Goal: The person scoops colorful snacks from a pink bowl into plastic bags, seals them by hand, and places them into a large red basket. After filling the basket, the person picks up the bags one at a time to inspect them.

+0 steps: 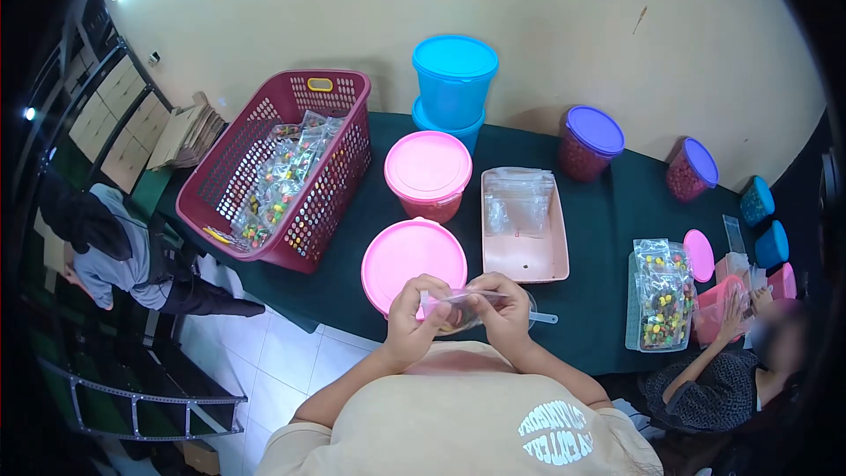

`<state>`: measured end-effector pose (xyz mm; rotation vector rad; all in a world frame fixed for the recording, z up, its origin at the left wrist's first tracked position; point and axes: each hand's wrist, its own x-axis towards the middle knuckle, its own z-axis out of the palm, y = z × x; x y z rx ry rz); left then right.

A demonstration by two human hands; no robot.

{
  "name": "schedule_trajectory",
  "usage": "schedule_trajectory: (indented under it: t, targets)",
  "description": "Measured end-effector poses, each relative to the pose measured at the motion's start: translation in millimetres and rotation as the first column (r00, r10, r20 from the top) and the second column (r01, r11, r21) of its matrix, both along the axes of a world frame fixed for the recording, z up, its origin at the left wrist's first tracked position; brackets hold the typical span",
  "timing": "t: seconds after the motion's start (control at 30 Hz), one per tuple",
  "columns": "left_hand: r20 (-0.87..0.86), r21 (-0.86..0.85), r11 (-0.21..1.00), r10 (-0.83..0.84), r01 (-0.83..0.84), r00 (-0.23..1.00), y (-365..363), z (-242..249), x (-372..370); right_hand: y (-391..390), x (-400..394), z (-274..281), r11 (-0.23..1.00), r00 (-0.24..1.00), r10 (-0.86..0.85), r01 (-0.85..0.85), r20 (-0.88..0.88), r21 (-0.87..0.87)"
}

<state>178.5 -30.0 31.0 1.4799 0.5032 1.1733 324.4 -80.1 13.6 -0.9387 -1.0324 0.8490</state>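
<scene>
Close to my body, a clear plastic zip bag (pixel 459 311) is stretched between both hands, with something dark and coloured low inside it. My left hand (pixel 411 321) pinches one side of its top edge, and my right hand (pixel 504 321) grips the other side. Just beyond my left hand is a round pink lid (pixel 414 263) on a container. A pink tray (pixel 525 262) holding clear empty-looking bags (pixel 518 203) lies past my right hand. A pale handle (pixel 544 318) sticks out beside that hand; its other end is hidden.
A maroon basket (pixel 339 189) of filled candy bags stands left. Behind are a pink-lidded tub (pixel 428 166), stacked blue tubs (pixel 456 70) and purple-lidded tubs (pixel 595 132). At right, a co-worker (pixel 714 383) sits near a basket of filled bags (pixel 663 300). Another person (pixel 123 247) stands left.
</scene>
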Motion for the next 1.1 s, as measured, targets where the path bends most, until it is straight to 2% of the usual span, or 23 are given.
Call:
schedule_trajectory:
  t: [0.03, 0.1, 0.13, 0.2, 0.3, 0.43, 0.5, 0.63, 0.7, 0.73, 0.83, 0.9, 1.03, 1.1]
  targets:
    - [0.002, 0.002, 1.0, -0.002, 0.002, 1.0, 0, -1, -1, 0, 0, 2, 1.0, 1.0, -0.002, 0.002, 0.002, 0.002]
    - [-0.137, 0.14, 0.985, 0.119, -0.1, 0.983, 3, -6, -4, -2, -1, 8, 1.0, 1.0, -0.012, 0.012, -0.012, -0.014]
    - [-0.136, 0.14, 0.985, 0.119, -0.1, 0.983, 5, -7, -6, -1, -1, 8, 1.0, 1.0, -0.012, 0.012, -0.012, -0.013]
    - [-0.234, 0.381, 0.912, 0.256, -0.153, 0.938, 9, -9, -10, 0, -1, 4, 0.999, 1.0, 0.002, -0.001, -0.026, 0.039]
    - [-0.24, 0.406, 0.901, 0.263, -0.15, 0.934, 9, 2, -13, 3, 0, 0, 0.994, 1.0, -0.004, 0.005, -0.009, 0.11]
    - [-0.2, 0.357, 0.922, 0.235, -0.152, 0.951, 9, -6, -14, 2, 1, -3, 0.995, 0.999, -0.023, 0.019, 0.039, 0.102]
    - [-0.13, 0.353, 0.926, 0.188, -0.131, 0.974, 10, -3, -13, 2, 1, -1, 0.997, 0.999, -0.019, 0.021, -0.026, 0.076]
    - [-0.221, 0.427, 0.889, 0.279, -0.165, 0.935, 10, -4, -19, 3, 3, -4, 0.993, 1.0, -0.005, 0.004, 0.006, 0.122]
    - [-0.216, 0.475, 0.849, 0.367, -0.231, 0.905, 12, -6, -20, 2, 4, -4, 0.971, 0.976, -0.03, -0.023, 0.214, 0.239]
    - [-0.216, 0.474, 0.849, 0.368, -0.233, 0.904, 11, -7, -20, 2, 3, -4, 0.971, 0.976, -0.027, -0.025, 0.214, 0.237]
    - [-0.221, 0.436, 0.858, 0.395, -0.272, 0.892, 11, -3, -17, 2, 1, -4, 0.988, 0.988, 0.024, -0.047, 0.153, 0.145]
    - [-0.14, 0.371, 0.907, 0.267, -0.2, 0.953, 12, 1, -12, 7, -1, -5, 0.996, 1.0, 0.005, -0.003, -0.023, 0.093]
    - [-0.187, 0.415, 0.894, 0.266, -0.17, 0.946, 10, -5, -12, 6, -5, 4, 0.999, 0.996, 0.042, -0.039, -0.083, 0.037]
    - [-0.191, 0.436, 0.884, 0.277, -0.172, 0.942, 9, -5, -12, 7, -2, 0, 0.996, 0.985, 0.023, -0.037, 0.171, 0.077]
